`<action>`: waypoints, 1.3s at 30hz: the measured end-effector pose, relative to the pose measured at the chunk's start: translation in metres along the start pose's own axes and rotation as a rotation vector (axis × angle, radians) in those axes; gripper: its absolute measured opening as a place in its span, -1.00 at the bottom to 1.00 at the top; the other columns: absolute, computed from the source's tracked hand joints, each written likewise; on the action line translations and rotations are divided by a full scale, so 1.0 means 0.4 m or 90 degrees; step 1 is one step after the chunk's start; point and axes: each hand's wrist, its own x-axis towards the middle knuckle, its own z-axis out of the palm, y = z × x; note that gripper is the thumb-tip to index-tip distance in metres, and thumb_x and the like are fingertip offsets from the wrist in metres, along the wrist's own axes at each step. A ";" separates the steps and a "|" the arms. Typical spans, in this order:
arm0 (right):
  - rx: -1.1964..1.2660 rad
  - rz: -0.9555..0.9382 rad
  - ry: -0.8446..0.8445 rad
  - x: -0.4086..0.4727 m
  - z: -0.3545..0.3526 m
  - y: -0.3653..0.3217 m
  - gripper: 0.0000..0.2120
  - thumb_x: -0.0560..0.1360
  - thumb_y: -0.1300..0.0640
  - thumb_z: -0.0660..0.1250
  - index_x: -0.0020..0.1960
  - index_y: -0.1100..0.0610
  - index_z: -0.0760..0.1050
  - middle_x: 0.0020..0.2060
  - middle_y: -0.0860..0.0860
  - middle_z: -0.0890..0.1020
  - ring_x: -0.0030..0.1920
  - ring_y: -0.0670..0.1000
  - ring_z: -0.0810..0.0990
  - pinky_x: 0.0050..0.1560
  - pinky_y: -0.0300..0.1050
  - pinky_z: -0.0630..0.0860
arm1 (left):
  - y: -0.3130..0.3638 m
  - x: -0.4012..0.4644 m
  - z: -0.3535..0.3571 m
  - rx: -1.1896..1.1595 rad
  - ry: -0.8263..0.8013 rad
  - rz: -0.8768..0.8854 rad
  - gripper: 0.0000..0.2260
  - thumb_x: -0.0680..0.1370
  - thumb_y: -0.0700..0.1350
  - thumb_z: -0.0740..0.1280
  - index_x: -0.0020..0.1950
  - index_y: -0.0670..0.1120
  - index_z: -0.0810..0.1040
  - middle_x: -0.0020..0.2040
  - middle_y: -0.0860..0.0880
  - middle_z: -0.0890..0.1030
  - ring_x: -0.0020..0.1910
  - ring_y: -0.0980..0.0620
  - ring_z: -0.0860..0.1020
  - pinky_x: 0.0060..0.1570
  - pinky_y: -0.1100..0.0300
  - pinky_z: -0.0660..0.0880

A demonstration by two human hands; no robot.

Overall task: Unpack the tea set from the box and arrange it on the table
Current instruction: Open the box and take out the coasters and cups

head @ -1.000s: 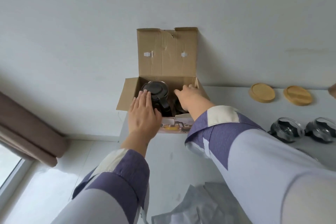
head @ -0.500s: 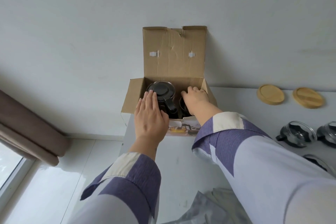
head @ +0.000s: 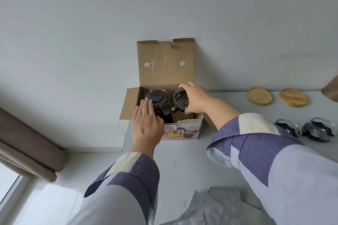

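Mid-unpack. Right hand [head: 195, 99] curled round a glass cup [head: 180, 101], lifted at the rim of the box [head: 165, 64]; left hand [head: 147, 124] flat, fingers straight and together, resting on the teapot [head: 157, 101] inside. Already out on the table [head: 182, 160] — two wooden coasters [head: 259, 96] by the wall, two glass cups [head: 317, 129] nearer. Teapot left to unpack. Box near the table's left edge; open room to its right.

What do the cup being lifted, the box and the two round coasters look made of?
Cup held by the right hand: clear glass, see-through and glossy, with a dark handle. Box: brown corrugated cardboard, matte, creased and torn at the flap. Coasters: probably light wood or bamboo, matte tan.
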 end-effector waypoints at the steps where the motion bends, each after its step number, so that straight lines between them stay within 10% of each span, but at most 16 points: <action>1: 0.036 0.010 0.000 -0.004 -0.002 -0.001 -0.12 0.26 0.13 0.57 0.46 0.08 0.20 0.38 0.06 0.35 0.34 0.14 0.37 0.29 0.01 0.40 | 0.001 0.000 -0.001 0.001 0.000 0.000 -0.45 0.60 -0.03 0.02 0.55 -0.17 0.00 0.57 -0.08 0.03 0.55 0.02 -0.03 0.51 0.14 -0.12; 17: 0.435 0.186 0.135 -0.073 0.056 -0.033 0.00 -0.10 -0.33 0.46 0.28 -0.22 0.19 0.26 -0.15 0.49 0.20 -0.02 0.51 0.22 0.07 0.50 | 0.001 0.002 -0.001 0.010 -0.007 0.000 -0.45 0.59 -0.03 0.04 0.55 -0.18 0.03 0.56 -0.09 0.06 0.55 0.00 0.00 0.51 0.12 -0.09; 23: 0.556 0.161 0.136 -0.082 0.051 -0.025 -0.20 0.25 0.10 0.59 0.37 -0.01 0.26 0.17 -0.12 0.44 0.10 -0.10 0.40 -0.07 -0.39 0.31 | -0.002 0.002 0.004 0.013 -0.011 0.000 -0.44 0.59 -0.02 0.05 0.55 -0.17 0.04 0.56 -0.09 0.07 0.55 0.00 0.00 0.52 0.12 -0.08; 29: 0.585 0.160 0.165 -0.124 0.020 -0.013 -0.12 0.09 -0.11 0.57 0.34 -0.15 0.28 0.17 -0.20 0.48 0.20 -0.03 0.49 0.27 0.01 0.46 | 0.011 0.001 -0.018 0.008 -0.041 -0.007 -0.47 0.62 -0.04 0.00 0.56 -0.17 -0.02 0.57 -0.07 -0.01 0.55 0.03 -0.08 0.52 0.09 -0.14; 39: 0.614 0.199 0.231 -0.319 -0.082 0.169 -0.24 0.27 0.23 0.56 0.37 0.06 0.29 0.14 -0.08 0.47 0.15 -0.07 0.47 0.12 -0.28 0.35 | 0.292 -0.104 -0.031 -0.019 -0.030 0.128 -0.50 0.64 -0.08 0.01 0.56 -0.15 0.00 0.57 -0.05 0.00 0.55 0.03 -0.08 0.51 0.11 -0.16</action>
